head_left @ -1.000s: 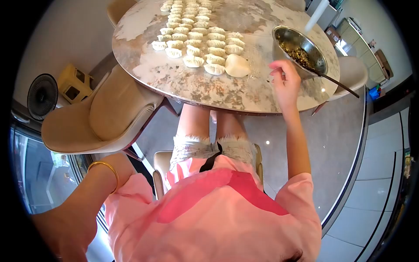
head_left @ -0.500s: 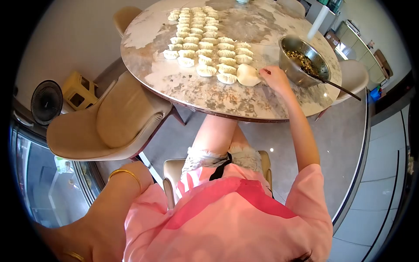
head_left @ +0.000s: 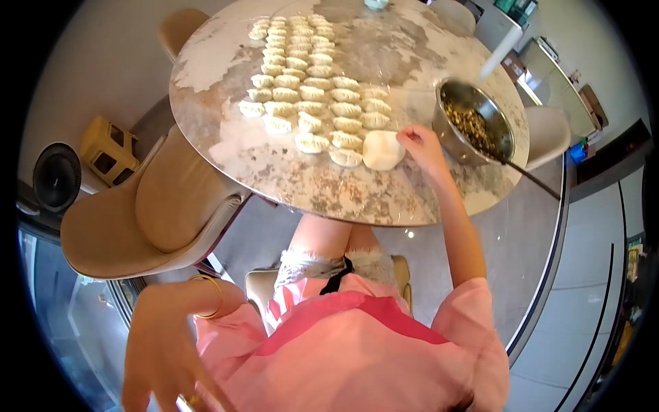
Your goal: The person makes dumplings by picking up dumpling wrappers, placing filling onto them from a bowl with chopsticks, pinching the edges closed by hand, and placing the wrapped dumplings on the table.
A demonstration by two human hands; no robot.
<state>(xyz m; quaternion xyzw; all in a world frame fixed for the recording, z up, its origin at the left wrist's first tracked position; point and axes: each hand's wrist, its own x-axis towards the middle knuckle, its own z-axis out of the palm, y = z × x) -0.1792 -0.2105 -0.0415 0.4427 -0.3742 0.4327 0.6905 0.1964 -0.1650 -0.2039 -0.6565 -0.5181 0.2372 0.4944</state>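
Beside the rows of pleated dumplings [head_left: 311, 108], a flat round dough wrapper [head_left: 382, 151] lies on the marbled table [head_left: 274, 172]. My right hand [head_left: 421, 147] is at the upper right edge of this wrapper, its thumb and forefinger pinched together on the rim. To the right of that hand is a metal bowl [head_left: 443, 127] of chopped filling [head_left: 472, 128], with a dark-handled utensil [head_left: 532, 180] leaning out over its rim. My left hand [head_left: 168, 350] hangs low at the left, away from the table, with its fingers apart and nothing in it.
A beige chair [head_left: 182, 199] stands left of my body, with a yellow stool [head_left: 110, 147] and a black fan [head_left: 58, 177] beyond it. Another pale chair [head_left: 547, 134] is at the table's right. A white cylinder [head_left: 501, 53] rises near the back right edge.
My right hand has moved from beside the bowl left to the wrapper's edge. My left hand has come further into view with spread fingers. The camera view has shifted, with the table now lower.
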